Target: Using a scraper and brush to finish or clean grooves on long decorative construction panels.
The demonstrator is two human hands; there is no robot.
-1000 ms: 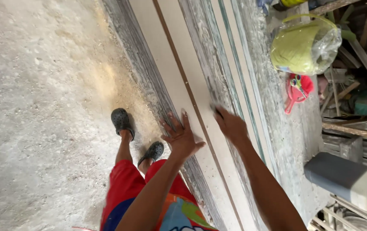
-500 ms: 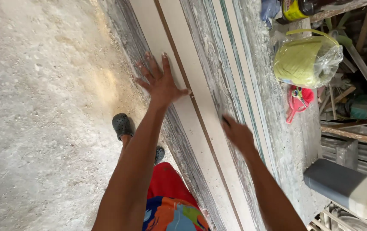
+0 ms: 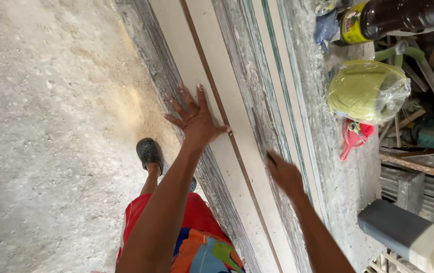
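Note:
My left hand (image 3: 195,119) lies flat with fingers spread on the near pale board (image 3: 176,45), close to the dark seam between the two long boards. My right hand (image 3: 283,173) rests on the far board (image 3: 212,45), fingers curled and blurred, beside a worn grey-green strip (image 3: 250,76). Neither hand holds anything. The boards run lengthwise across a dusty bench (image 3: 343,187).
A bag of yellow twine (image 3: 366,91), a red tool (image 3: 353,139) and a dark bottle with a yellow label (image 3: 389,17) sit at the bench's right. A grey-and-white jug (image 3: 414,237) is at lower right. The concrete floor (image 3: 39,131) is at left, with my dark clog (image 3: 148,153).
My left hand slid forward along the near board, then drew back a little. My right hand stayed on the far board, shifting slightly toward me.

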